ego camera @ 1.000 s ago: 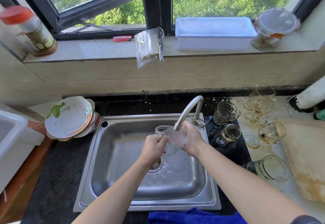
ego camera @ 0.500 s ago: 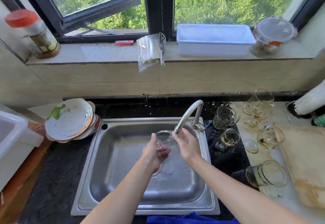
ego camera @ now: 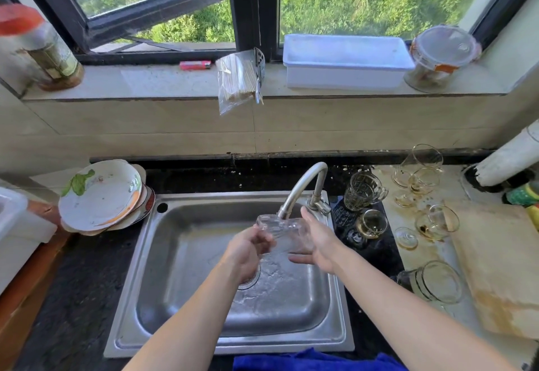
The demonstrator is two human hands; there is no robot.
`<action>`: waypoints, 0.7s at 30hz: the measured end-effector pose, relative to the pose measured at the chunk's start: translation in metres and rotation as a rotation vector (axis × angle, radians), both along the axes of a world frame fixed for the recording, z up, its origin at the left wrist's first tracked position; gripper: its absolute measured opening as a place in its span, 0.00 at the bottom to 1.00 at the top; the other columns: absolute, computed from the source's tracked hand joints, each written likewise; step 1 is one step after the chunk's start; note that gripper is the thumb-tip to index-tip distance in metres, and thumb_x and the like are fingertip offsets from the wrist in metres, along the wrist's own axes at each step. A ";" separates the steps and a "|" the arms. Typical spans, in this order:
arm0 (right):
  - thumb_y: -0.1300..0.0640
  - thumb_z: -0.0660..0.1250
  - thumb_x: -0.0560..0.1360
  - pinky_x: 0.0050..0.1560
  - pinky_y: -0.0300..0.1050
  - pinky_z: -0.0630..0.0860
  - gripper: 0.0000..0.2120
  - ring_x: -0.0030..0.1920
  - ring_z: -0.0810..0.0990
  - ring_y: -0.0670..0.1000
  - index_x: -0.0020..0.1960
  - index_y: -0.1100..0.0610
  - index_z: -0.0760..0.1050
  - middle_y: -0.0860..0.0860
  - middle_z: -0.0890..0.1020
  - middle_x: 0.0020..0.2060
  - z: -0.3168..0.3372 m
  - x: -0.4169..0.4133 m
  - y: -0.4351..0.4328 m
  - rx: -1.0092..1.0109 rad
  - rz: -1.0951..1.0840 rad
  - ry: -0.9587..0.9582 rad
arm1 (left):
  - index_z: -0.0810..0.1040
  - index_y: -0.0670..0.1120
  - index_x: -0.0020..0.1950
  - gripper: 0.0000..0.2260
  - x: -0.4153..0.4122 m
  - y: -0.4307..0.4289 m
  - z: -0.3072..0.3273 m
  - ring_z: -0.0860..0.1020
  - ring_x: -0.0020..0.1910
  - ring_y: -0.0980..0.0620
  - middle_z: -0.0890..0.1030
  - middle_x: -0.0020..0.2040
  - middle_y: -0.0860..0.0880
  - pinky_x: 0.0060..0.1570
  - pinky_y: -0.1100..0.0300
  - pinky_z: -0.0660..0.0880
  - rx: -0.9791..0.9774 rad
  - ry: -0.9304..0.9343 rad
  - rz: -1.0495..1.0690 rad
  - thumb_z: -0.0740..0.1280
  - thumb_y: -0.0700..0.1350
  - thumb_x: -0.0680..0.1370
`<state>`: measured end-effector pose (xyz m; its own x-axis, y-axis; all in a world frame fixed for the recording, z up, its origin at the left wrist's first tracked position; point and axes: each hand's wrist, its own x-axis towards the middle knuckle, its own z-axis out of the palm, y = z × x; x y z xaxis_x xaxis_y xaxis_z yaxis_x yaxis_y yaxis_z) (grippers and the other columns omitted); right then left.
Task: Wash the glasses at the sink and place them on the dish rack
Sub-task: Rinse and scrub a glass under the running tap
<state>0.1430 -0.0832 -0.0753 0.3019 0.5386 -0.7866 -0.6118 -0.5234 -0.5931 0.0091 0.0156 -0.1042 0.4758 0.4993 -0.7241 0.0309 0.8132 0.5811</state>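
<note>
Glass lies on its side under the faucet over the sink, the left hand grasping its rim end while the right hand cups the base, fingers loose. Wet and slick, it could slip and strike the steel basin or knock the spout.

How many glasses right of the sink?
6 visible: patterned mug, small cup by the faucet; three stained glasses on the pale counter; a large glass nearest. Others may be hidden.
</note>
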 end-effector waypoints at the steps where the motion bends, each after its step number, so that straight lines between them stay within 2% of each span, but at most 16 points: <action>1: 0.37 0.63 0.77 0.48 0.55 0.82 0.17 0.49 0.84 0.60 0.56 0.48 0.76 0.55 0.82 0.55 0.001 0.002 0.000 -0.029 0.030 0.037 | 0.73 0.39 0.42 0.11 0.000 0.001 0.001 0.79 0.28 0.49 0.78 0.29 0.45 0.44 0.55 0.72 0.103 0.020 -0.062 0.57 0.39 0.82; 3: 0.40 0.68 0.75 0.45 0.52 0.83 0.17 0.52 0.84 0.60 0.56 0.50 0.78 0.57 0.82 0.56 -0.003 0.007 0.001 -0.057 0.037 0.062 | 0.75 0.39 0.43 0.11 -0.002 0.001 0.005 0.81 0.35 0.49 0.82 0.33 0.44 0.46 0.56 0.73 0.266 0.036 -0.196 0.57 0.38 0.82; 5: 0.46 0.72 0.73 0.44 0.52 0.83 0.15 0.52 0.83 0.59 0.56 0.53 0.80 0.57 0.80 0.56 -0.010 0.006 0.004 -0.052 -0.060 0.058 | 0.77 0.40 0.44 0.10 -0.007 0.001 0.008 0.80 0.39 0.49 0.83 0.39 0.43 0.44 0.59 0.72 0.354 0.052 -0.292 0.59 0.39 0.82; 8: 0.52 0.74 0.73 0.56 0.59 0.80 0.15 0.53 0.82 0.64 0.56 0.57 0.79 0.60 0.76 0.58 -0.016 0.001 0.010 0.035 -0.192 0.166 | 0.78 0.42 0.44 0.09 -0.013 0.000 0.009 0.74 0.37 0.52 0.83 0.40 0.45 0.43 0.62 0.69 0.405 0.070 -0.292 0.62 0.34 0.80; 9: 0.54 0.74 0.73 0.57 0.60 0.79 0.15 0.52 0.83 0.65 0.57 0.58 0.78 0.61 0.76 0.58 -0.015 -0.001 0.011 0.055 -0.173 0.193 | 0.78 0.42 0.44 0.09 -0.016 0.000 0.010 0.73 0.38 0.52 0.82 0.40 0.46 0.44 0.60 0.68 0.405 0.084 -0.281 0.62 0.33 0.80; 11: 0.57 0.75 0.72 0.53 0.58 0.81 0.15 0.46 0.84 0.63 0.57 0.59 0.76 0.61 0.76 0.58 -0.010 -0.004 0.014 0.056 -0.105 0.154 | 0.79 0.43 0.44 0.08 -0.022 0.000 0.010 0.75 0.41 0.51 0.82 0.41 0.47 0.46 0.58 0.70 0.451 0.179 -0.304 0.63 0.34 0.79; 12: 0.58 0.76 0.71 0.47 0.56 0.83 0.18 0.43 0.85 0.60 0.57 0.58 0.75 0.60 0.77 0.57 -0.009 -0.006 0.015 0.044 -0.074 0.073 | 0.79 0.44 0.44 0.08 -0.025 0.001 0.008 0.75 0.41 0.51 0.82 0.42 0.47 0.44 0.59 0.71 0.509 0.265 -0.348 0.64 0.35 0.79; 14: 0.55 0.79 0.67 0.35 0.47 0.82 0.26 0.39 0.83 0.54 0.59 0.56 0.71 0.54 0.78 0.56 -0.007 -0.009 0.018 -0.002 0.038 -0.210 | 0.80 0.44 0.47 0.04 -0.030 0.002 0.007 0.75 0.39 0.51 0.80 0.42 0.48 0.36 0.63 0.72 0.624 0.448 -0.473 0.66 0.39 0.79; 16: 0.49 0.80 0.65 0.31 0.43 0.79 0.28 0.39 0.83 0.52 0.58 0.51 0.70 0.46 0.76 0.53 -0.005 -0.013 0.021 -0.028 0.229 -0.546 | 0.78 0.43 0.53 0.05 -0.032 0.002 0.010 0.74 0.37 0.51 0.78 0.40 0.49 0.32 0.65 0.70 0.675 0.547 -0.537 0.66 0.40 0.78; 17: 0.46 0.80 0.64 0.33 0.45 0.80 0.27 0.40 0.83 0.52 0.56 0.50 0.70 0.44 0.76 0.52 -0.003 -0.015 0.022 -0.026 0.322 -0.679 | 0.77 0.42 0.53 0.05 -0.031 0.002 0.012 0.74 0.35 0.51 0.77 0.39 0.49 0.30 0.66 0.69 0.693 0.577 -0.555 0.65 0.39 0.78; 19: 0.43 0.79 0.62 0.45 0.50 0.80 0.26 0.46 0.81 0.51 0.53 0.47 0.69 0.44 0.77 0.51 0.001 -0.019 0.021 -0.052 0.456 -0.879 | 0.76 0.42 0.46 0.03 -0.030 0.002 0.018 0.72 0.32 0.52 0.76 0.36 0.48 0.27 0.66 0.68 0.756 0.653 -0.631 0.64 0.39 0.77; 21: 0.42 0.78 0.63 0.52 0.50 0.77 0.26 0.52 0.79 0.51 0.53 0.45 0.68 0.46 0.78 0.52 0.008 -0.022 0.018 -0.075 0.512 -0.968 | 0.75 0.44 0.40 0.06 -0.028 0.005 0.022 0.72 0.35 0.50 0.76 0.37 0.47 0.33 0.61 0.68 0.830 0.712 -0.722 0.64 0.40 0.77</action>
